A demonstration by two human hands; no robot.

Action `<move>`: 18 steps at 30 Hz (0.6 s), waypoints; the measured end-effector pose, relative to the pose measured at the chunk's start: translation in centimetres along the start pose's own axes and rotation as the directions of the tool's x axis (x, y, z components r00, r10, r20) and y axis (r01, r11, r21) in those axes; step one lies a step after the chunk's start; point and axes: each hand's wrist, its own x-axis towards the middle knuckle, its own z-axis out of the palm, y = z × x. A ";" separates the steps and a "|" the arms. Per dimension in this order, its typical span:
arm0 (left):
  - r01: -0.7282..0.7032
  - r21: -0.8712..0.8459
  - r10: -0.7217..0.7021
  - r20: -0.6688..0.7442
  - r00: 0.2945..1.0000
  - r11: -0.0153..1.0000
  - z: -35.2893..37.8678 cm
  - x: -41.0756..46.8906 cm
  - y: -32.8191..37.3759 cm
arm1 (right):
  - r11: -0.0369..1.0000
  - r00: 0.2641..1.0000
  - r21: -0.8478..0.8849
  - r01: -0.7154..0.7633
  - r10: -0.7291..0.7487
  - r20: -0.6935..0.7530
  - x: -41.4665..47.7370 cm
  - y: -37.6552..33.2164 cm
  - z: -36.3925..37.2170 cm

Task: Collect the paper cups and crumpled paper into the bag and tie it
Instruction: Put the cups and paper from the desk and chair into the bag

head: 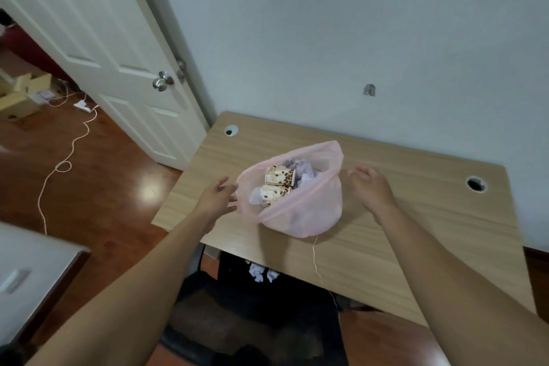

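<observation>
A pink see-through bag (309,214) lies on the wooden desk (416,232) with its mouth wide. Inside it are two paper cups with brown dots (279,177) (274,192), lying on their sides, and crumpled white paper (306,174). My left hand (218,197) is at the bag's left rim with fingers and thumb spread; whether they touch the plastic I cannot tell. My right hand (371,187) hovers to the right of the bag, a small gap away, fingers loosely curled and holding nothing. More crumpled paper (263,272) lies below the desk's near edge.
A thin string (316,261) runs from the bag over the desk's near edge. The desk has two cable holes (231,130) (476,184) and stands against the wall. A black chair (252,315) is beneath, a white door (133,68) to the left, and a cable (64,166) on the floor.
</observation>
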 end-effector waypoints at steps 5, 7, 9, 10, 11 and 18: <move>-0.020 0.185 0.026 -0.032 0.999 0.983 -1.7 -2.7 -2.9 | 0.996 0.993 -0.033 -0.084 0.087 0.076 -4.9 3.6 0.1; -0.034 0.328 0.027 0.026 0.999 0.944 -2.5 -4.3 -4.5 | 0.993 0.987 -0.068 -0.094 0.102 0.120 -7.3 5.2 0.8; -0.107 0.524 0.059 0.108 0.992 0.845 -3.5 -6.1 -6.4 | 0.989 0.976 -0.117 -0.086 0.107 0.189 -9.8 6.7 1.9; -0.155 0.616 0.077 0.152 0.985 0.772 -4.0 -7.0 -7.4 | 0.986 0.966 -0.155 -0.066 0.102 0.237 -11.1 7.3 2.5; -0.205 0.690 0.092 0.197 0.976 0.694 -4.6 -7.9 -8.4 | 0.977 0.951 -0.209 -0.040 0.101 0.292 -12.4 8.0 3.1; -0.309 0.883 0.092 0.296 0.951 0.353 -8.0 -14.5 -14.2 | 0.831 0.799 -0.493 0.257 0.104 0.592 -20.9 11.2 6.7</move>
